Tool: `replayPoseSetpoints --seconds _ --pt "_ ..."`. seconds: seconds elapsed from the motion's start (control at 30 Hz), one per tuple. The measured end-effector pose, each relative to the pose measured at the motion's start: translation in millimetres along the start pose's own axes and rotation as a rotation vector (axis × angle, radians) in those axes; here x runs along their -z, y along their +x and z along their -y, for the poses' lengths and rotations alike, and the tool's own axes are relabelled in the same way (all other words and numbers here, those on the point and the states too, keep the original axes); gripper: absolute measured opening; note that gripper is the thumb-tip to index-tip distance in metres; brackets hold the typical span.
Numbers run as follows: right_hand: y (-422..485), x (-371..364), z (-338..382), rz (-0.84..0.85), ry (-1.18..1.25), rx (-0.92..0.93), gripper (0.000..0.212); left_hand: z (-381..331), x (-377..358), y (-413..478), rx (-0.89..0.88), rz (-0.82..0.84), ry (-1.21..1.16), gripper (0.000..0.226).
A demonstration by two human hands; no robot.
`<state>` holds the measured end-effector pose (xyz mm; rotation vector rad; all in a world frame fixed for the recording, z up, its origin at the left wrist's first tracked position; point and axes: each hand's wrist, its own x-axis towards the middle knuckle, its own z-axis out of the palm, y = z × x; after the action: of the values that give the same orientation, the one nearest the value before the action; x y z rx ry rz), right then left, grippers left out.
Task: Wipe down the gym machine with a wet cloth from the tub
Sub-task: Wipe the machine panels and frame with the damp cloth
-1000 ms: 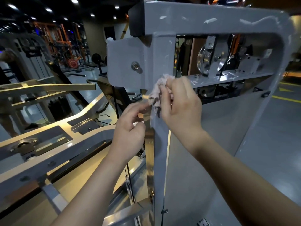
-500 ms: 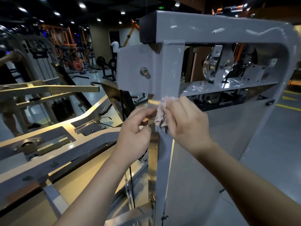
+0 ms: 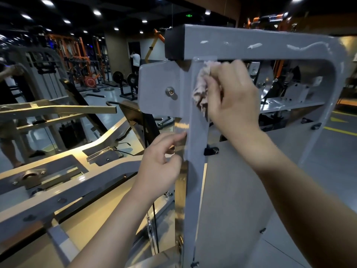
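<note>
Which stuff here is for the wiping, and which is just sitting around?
For the wiping: cloth, right hand gripping it, grey post, left hand touching the post.
Just around: orange racks, weight plates, person far back.

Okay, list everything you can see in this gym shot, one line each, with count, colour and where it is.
frame: one, grey, centre and right, scuffed top beam
post: one, grey, centre, under the beam
bolt: one, silver, plate left of the post
cloth: one, pinkish white, on the post near its top
pulley: one, silver, inside the frame
bar: one, gold, left
racks: several, orange, far left
weight plates: two, black, far stand
floor lines: a few, yellow, right
lights: many, white, ceiling
person: one, white shirt, far back
left hand: touches the post's left edge
right hand: holds the cloth
</note>
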<state>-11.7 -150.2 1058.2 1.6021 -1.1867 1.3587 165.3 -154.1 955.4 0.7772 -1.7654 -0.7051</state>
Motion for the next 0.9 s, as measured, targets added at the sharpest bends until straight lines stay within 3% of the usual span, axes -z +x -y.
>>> replayPoseSetpoints --seconds 0.1,0.23,0.4,0.53,0.67,0.8,0.9 --pt "-1.5 -5.4 8.9 -0.039 0.047 -0.108 0.017 -0.2 -1.7 0.5 -0.001 -0.02 -0.004 0.059" --pt "-36.1 -1.1 5.2 0.122 -0.01 0.064 0.012 1.1 -2.9 1.0 -0.025 -0.038 0.01 0.056" --pt "11.5 -4.8 11.3 -0.05 0.049 -0.146 0.014 1.6 -5.1 1.4 -0.008 -0.048 -0.025 0.049" --pt "-5.1 -8.5 9.1 0.004 0.031 -0.008 0.018 1.4 -4.7 2.0 0.012 -0.04 -0.039 0.048" --pt "4.9 -7.3 13.5 -0.068 0.098 -0.155 0.016 1.4 -4.0 1.2 -0.002 -0.043 -0.04 0.05" --pt "6.2 -7.5 17.0 -0.047 0.055 -0.102 0.019 3.4 -5.7 1.0 0.005 -0.049 -0.048 0.05" --pt "7.0 -8.5 16.0 -0.086 0.16 -0.264 0.017 3.3 -3.5 0.6 -0.01 -0.042 -0.031 0.053"
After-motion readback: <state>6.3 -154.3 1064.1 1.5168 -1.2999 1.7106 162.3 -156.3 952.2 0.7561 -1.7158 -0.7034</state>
